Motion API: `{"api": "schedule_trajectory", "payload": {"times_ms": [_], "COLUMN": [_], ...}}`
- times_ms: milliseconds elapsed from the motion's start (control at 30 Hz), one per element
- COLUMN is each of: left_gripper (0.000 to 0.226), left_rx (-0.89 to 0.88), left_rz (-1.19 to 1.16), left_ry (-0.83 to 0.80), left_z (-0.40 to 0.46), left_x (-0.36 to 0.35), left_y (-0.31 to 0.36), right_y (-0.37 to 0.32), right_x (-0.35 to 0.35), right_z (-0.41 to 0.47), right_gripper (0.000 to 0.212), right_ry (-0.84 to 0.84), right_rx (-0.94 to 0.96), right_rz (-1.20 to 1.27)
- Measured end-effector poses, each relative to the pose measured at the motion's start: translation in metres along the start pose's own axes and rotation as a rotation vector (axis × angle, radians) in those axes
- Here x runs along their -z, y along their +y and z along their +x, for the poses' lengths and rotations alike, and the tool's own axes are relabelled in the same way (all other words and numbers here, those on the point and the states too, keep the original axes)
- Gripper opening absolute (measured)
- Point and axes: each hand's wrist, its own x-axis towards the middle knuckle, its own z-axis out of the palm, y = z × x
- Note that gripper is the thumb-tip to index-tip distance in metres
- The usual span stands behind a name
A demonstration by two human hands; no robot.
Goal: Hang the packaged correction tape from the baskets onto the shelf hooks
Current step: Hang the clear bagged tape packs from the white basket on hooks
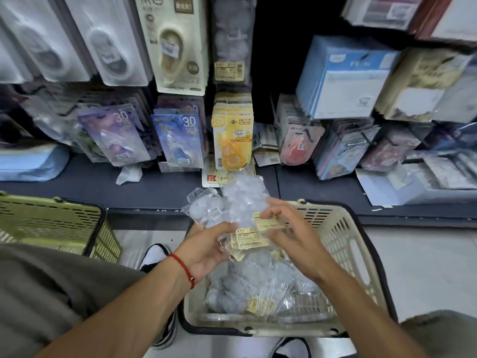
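My left hand [206, 250] holds a bunch of clear packs [242, 202] over the white basket [343, 244]. My right hand [289, 233] pinches the tag of one pack, fingers partly curled. More packs lie in the basket below. A green basket [51, 223] sits to the left. Ahead, tape packs hang on the shelf [160, 187].
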Motion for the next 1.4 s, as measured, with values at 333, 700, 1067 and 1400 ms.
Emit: {"api": "schedule_trajectory", "payload": {"times_ms": [333, 700, 1067, 1400], "left_gripper": [0.069, 0.099, 0.068, 0.081], "left_rx": [-0.241, -0.592, -0.853, -1.132], "left_rz": [0.177, 0.317, 0.373, 0.516], "left_ry": [-0.079, -0.165, 0.057, 0.380], "left_z": [-0.025, -0.050, -0.034, -0.048], "left_x": [-0.026, -0.099, -0.089, -0.060], "left_y": [0.056, 0.178, 0.204, 0.226], "right_y": [-0.036, -0.138, -0.171, -0.176], "right_x": [0.022, 0.065, 0.077, 0.066], "right_z": [0.047, 0.122, 0.161, 0.174], "right_gripper": [0.108, 0.053, 0.050, 0.021], "right_ry": [0.147, 0.116, 0.100, 0.237], "right_rx": [-0.269, -0.035, 0.103, 0.092], "right_rz": [0.340, 0.388, 0.195, 0.264]}}
